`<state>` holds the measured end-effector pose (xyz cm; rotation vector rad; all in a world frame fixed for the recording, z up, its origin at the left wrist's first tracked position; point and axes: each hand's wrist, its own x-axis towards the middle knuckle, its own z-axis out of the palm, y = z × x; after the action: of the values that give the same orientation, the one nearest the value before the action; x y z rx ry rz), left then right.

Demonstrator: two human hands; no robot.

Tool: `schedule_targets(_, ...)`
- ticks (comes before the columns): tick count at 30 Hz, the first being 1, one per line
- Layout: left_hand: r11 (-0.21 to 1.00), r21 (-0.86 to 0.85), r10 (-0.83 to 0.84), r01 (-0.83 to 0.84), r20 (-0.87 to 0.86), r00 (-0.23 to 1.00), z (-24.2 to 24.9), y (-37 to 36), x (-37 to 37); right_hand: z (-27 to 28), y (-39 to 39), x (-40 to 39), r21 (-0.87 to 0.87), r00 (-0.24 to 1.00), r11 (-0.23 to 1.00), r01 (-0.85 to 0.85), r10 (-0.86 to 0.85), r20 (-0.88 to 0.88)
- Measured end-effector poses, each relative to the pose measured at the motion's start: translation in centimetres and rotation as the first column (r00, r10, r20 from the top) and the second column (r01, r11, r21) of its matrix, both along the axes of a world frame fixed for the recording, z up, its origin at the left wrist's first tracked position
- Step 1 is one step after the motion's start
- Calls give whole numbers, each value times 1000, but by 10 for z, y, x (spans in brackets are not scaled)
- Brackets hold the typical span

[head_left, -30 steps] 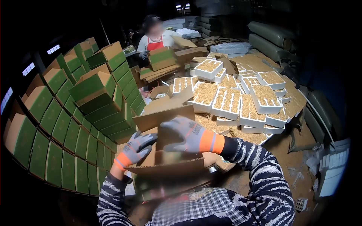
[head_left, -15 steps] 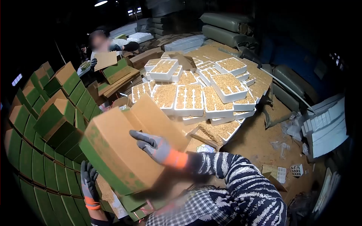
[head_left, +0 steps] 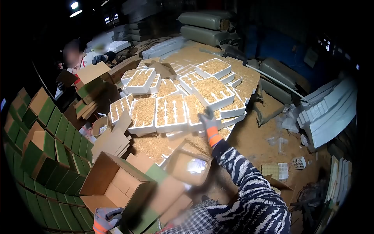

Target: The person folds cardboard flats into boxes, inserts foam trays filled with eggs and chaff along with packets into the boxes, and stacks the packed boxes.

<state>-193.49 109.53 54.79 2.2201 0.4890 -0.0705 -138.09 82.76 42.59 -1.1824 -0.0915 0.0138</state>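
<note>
Grey-gloved, the left hand (head_left: pixel 105 219) touched the near rim of the open cardboard box (head_left: pixel 102 175); whether its fingers had closed on the cardboard, I could not tell. Well apart, the right hand (head_left: pixel 210 121) reached over the near right part of a granule-filled foam tray (head_left: pixel 196 126), its fingers too blurred to show any grip.

Between box and trays stood a stack of cardboard sheets (head_left: pixel 111 142), and a carton (head_left: pixel 183 171) holding a white packet (head_left: pixel 196 166) sat below the right forearm. Green boxes (head_left: pixel 48 197) were stacked along the left, and beyond them a co-worker (head_left: pixel 80 64) handled more cardboard. A second foam tray (head_left: pixel 218 105) overlapped the first at its right.

The box's mouth faced up and slightly leftward; foreshortening hid its long axis. The reached-for tray's long axis ran away from the person. To the right, the granule-strewn surface (head_left: pixel 244 81) ended in an edge; past that, brown floor (head_left: pixel 253 146) stretched toward leaning white foam sheets (head_left: pixel 331 117), with plastic scraps (head_left: pixel 290 124) lying between.
</note>
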Motion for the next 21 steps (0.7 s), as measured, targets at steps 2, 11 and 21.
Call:
schedule_targets(2, 930, 332, 43, -159, 330, 943, 13, 4, 9, -22, -30, 107, 111, 916, 911, 397, -385, -114)
schedule_targets(11, 783, -218, 603, -583, 499, 623, -27, 86, 16, -71, -29, 250, -836, 724, 544, 69, -604, -334)
schedule_targets(21, 765, -408, 643, -499, 518, 563, -47, 104, 16, -12, -127, 85, -398, 934, 907, -141, -11, -356)
